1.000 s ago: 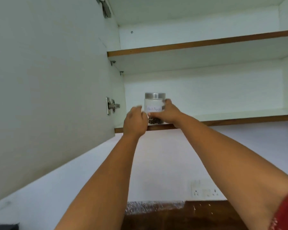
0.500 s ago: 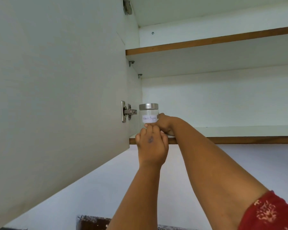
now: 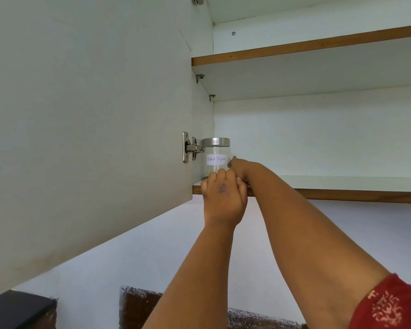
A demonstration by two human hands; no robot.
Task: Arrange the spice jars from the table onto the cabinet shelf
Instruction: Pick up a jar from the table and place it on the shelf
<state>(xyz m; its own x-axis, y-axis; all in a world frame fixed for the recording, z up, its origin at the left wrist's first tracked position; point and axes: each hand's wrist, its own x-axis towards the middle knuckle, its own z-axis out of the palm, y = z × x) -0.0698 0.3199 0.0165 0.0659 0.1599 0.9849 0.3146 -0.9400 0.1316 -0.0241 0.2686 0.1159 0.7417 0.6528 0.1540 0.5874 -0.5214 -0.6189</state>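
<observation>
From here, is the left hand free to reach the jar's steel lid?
Probably yes. The left hand is curled at the shelf edge just below the Black Pepper jar, and nothing covers the lid; the right hand sits beside the jar, lower down.

2 bare arms show, with nothing worn on the wrists or forearms. The left hand point(image 3: 223, 198) is seen from the back. It has a small dark smudge-like mark in the middle of its back, just under the knuckles. The knuckles look round and bumpy. The right hand point(image 3: 241, 168) is mostly hidden, so only part of it shows. High on the right arm, at the bottom corner of the view, is a short red sleeve point(image 3: 389, 307). The red cloth has a pale, cream-coloured printed pattern on it, too blurry to make out.
</observation>
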